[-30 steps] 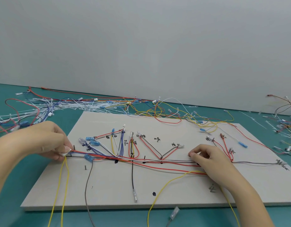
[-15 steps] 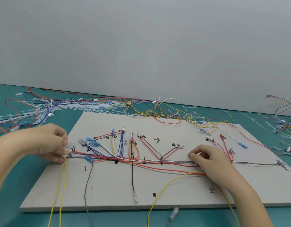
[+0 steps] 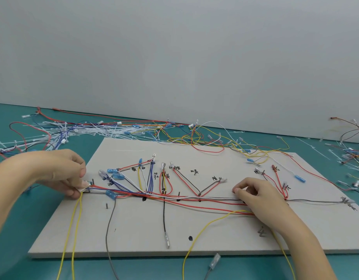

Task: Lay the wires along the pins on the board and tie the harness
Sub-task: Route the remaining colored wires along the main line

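Left hand: the left hand point(image 3: 59, 174) sits at the left edge of the board point(image 3: 215, 235), thumb and fingers pinched together on a small white connector point(image 3: 84, 185) where the wire bundle point(image 3: 194, 198) begins.
Right hand: the right hand point(image 3: 259, 196) rests right of centre with its fingers curled down onto the bundle; whether it pinches the wires or only presses them to the board is hard to tell, as the fingertips are hidden.
Bundle: red, white, grey and blue wires run left to right between the 2 hands, along the row of pins point(image 3: 179, 194).
Yellow wires: 2 yellow strands point(image 3: 73, 229) hang from the left hand's pinch off the near edge, and another yellow loop point(image 3: 206, 223) leaves the right hand toward the near side.
Risk, tension: if both hands pull apart too hard, the bundle may ride up and slip over the short pins.
Risk, slack: 1 red wire point(image 3: 194, 207) bows near of the main run and may be left outside a tie.
Risk, snag: the hanging yellow strands and the loose grey wire point(image 3: 107, 229) could catch on the board edge and drag the connector out of the pinch.
Surroundings: spare wires and white cable ties point(image 3: 89, 131) lie heaped on the teal table point(image 3: 16, 239) beyond the far edge.
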`<action>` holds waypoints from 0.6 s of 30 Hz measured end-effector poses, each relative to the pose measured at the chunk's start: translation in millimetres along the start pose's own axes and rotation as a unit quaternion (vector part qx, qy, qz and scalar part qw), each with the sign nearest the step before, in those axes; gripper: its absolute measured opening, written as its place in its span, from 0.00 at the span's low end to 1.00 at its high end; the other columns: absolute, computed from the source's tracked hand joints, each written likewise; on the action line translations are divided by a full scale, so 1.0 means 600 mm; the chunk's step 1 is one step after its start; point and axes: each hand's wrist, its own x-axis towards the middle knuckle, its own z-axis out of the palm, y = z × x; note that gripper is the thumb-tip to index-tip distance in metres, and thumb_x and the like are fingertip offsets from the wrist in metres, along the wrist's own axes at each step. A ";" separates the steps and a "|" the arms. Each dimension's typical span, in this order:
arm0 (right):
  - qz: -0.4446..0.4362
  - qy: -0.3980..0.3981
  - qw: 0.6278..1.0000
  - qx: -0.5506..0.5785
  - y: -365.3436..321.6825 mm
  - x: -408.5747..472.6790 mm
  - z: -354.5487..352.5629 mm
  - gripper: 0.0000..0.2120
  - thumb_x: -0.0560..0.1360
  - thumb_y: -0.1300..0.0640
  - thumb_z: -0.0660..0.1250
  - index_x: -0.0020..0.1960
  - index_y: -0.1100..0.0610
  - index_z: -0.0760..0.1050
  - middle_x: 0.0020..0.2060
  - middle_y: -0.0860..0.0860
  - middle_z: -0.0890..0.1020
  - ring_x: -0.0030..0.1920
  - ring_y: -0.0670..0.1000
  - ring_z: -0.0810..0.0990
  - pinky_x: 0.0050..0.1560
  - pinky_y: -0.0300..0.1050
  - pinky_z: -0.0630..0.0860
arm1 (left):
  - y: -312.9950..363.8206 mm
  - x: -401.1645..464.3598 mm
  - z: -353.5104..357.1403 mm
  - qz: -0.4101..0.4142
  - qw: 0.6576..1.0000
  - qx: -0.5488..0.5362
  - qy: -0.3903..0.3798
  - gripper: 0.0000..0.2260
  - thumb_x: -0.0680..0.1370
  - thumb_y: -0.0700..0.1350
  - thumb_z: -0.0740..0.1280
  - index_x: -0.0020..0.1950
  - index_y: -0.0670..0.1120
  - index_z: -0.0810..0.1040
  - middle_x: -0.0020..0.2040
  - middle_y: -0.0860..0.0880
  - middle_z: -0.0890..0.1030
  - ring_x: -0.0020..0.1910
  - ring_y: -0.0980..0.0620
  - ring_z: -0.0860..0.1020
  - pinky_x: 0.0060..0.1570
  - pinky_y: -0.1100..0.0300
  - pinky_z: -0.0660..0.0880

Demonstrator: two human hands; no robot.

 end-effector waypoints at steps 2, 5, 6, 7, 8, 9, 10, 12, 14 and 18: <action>-0.001 0.000 1.000 -0.001 -0.001 -0.001 0.000 0.08 0.76 0.55 0.67 0.39 0.50 0.80 0.22 0.44 0.71 0.25 0.41 0.69 0.31 0.41 0.62 | 0.001 0.004 -0.004 -0.003 1.000 -0.006 -0.014 0.11 0.74 0.26 0.65 0.40 0.40 0.68 0.29 0.37 0.79 0.27 0.41 0.81 0.22 0.62 0.75; 0.003 -0.001 1.000 0.002 -0.001 0.000 -0.001 0.08 0.76 0.55 0.67 0.39 0.50 0.80 0.23 0.44 0.71 0.25 0.40 0.68 0.31 0.41 0.63 | -0.001 0.006 -0.004 0.002 0.999 -0.020 -0.030 0.12 0.73 0.26 0.68 0.40 0.40 0.68 0.29 0.37 0.79 0.26 0.42 0.81 0.23 0.62 0.76; 0.003 -0.001 1.000 0.002 -0.001 0.001 0.000 0.08 0.76 0.55 0.67 0.39 0.50 0.80 0.23 0.44 0.71 0.25 0.41 0.68 0.31 0.41 0.62 | -0.004 0.007 -0.004 0.001 0.999 -0.023 -0.031 0.13 0.73 0.26 0.69 0.40 0.39 0.68 0.29 0.37 0.79 0.26 0.42 0.81 0.23 0.62 0.77; 0.002 -0.002 1.000 0.002 -0.001 0.000 0.000 0.08 0.76 0.55 0.67 0.39 0.50 0.80 0.22 0.44 0.71 0.25 0.41 0.68 0.30 0.40 0.62 | -0.009 0.008 -0.005 -0.001 0.999 -0.028 -0.029 0.13 0.72 0.27 0.70 0.40 0.39 0.68 0.31 0.36 0.80 0.27 0.42 0.81 0.24 0.62 0.77; 0.001 -0.002 1.000 0.002 -0.001 0.000 0.000 0.08 0.76 0.55 0.67 0.39 0.50 0.80 0.22 0.43 0.72 0.25 0.41 0.68 0.29 0.39 0.61 | -0.014 0.008 -0.006 -0.005 0.999 -0.031 -0.024 0.13 0.71 0.28 0.72 0.40 0.39 0.69 0.32 0.35 0.81 0.27 0.42 0.81 0.24 0.62 0.77; 0.001 -0.003 1.000 0.003 -0.001 -0.001 0.000 0.08 0.76 0.56 0.67 0.39 0.50 0.79 0.22 0.43 0.72 0.25 0.40 0.69 0.28 0.37 0.61 | -0.019 0.008 -0.008 -0.008 0.999 -0.034 -0.019 0.13 0.70 0.30 0.74 0.40 0.38 0.69 0.34 0.34 0.82 0.28 0.42 0.81 0.24 0.62 0.77; 0.001 -0.004 1.000 0.003 -0.001 -0.001 0.000 0.08 0.76 0.55 0.66 0.39 0.50 0.79 0.22 0.42 0.72 0.25 0.40 0.69 0.28 0.37 0.60 | -0.023 0.008 -0.009 -0.009 0.999 -0.038 -0.015 0.14 0.68 0.31 0.76 0.41 0.38 0.70 0.35 0.34 0.83 0.28 0.42 0.81 0.25 0.62 0.77; 0.006 -0.004 1.000 -0.001 -0.001 0.000 0.001 0.08 0.76 0.55 0.66 0.39 0.50 0.79 0.22 0.42 0.72 0.25 0.40 0.69 0.28 0.37 0.60 | -0.027 0.009 -0.011 -0.009 0.999 -0.047 -0.016 0.15 0.67 0.34 0.77 0.41 0.38 0.71 0.35 0.35 0.83 0.28 0.44 0.81 0.25 0.62 0.76; 0.013 0.001 1.000 -0.014 -0.004 0.000 0.002 0.08 0.76 0.55 0.66 0.39 0.50 0.79 0.22 0.43 0.73 0.26 0.42 0.69 0.30 0.40 0.63 | -0.028 0.008 -0.012 -0.008 0.999 -0.046 -0.028 0.16 0.64 0.37 0.79 0.41 0.39 0.72 0.34 0.37 0.82 0.26 0.47 0.80 0.24 0.63 0.74; -0.002 0.065 0.997 -0.045 -0.034 -0.006 0.005 0.07 0.75 0.53 0.65 0.38 0.48 0.77 0.28 0.47 0.76 0.32 0.46 0.74 0.34 0.44 0.70 | -0.034 0.005 -0.019 0.020 0.997 -0.052 -0.057 0.25 0.51 0.45 0.82 0.39 0.38 0.75 0.35 0.36 0.83 0.27 0.48 0.80 0.24 0.62 0.75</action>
